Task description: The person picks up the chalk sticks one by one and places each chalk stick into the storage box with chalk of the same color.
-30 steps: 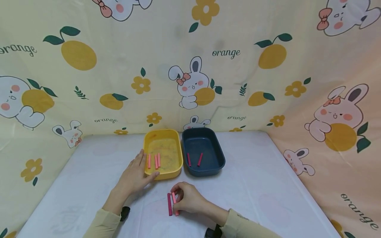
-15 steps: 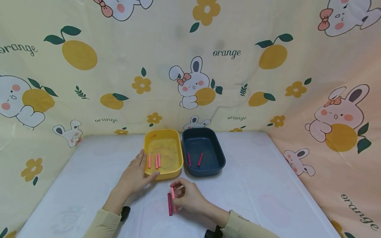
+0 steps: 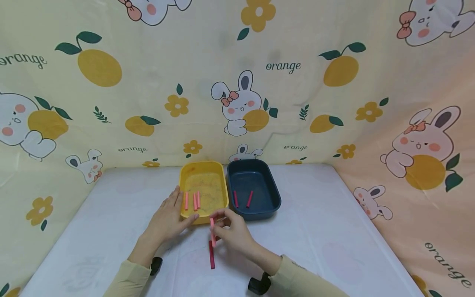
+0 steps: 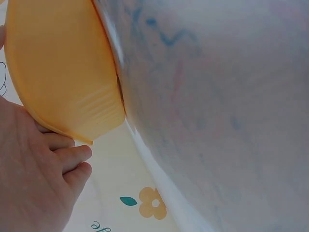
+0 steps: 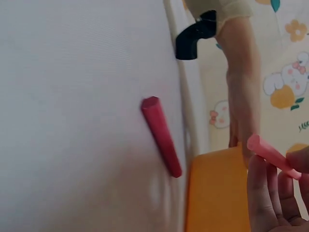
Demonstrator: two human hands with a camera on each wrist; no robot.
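My right hand pinches a light pink crayon-like stick between thumb and fingers, above the table just in front of the yellow tray. Also visible in the right wrist view is that pink stick, its near end pointing away from the fingertips. Below it on the table lies a dark red crayon-like stick, touched by neither hand. My left hand rests against the yellow tray's left side, fingers straight, thumb over its front rim. Inside the yellow tray are 3 light pink sticks.
A dark blue tray stands right beside the yellow one, with 2 dark red sticks in it. White cloth covers the table. A patterned curtain rises behind the table and along its sides.
My right hand has lifted the light pink stick off the table from beside the dark red one and carried it forward toward the yellow tray. The left hand stays put.
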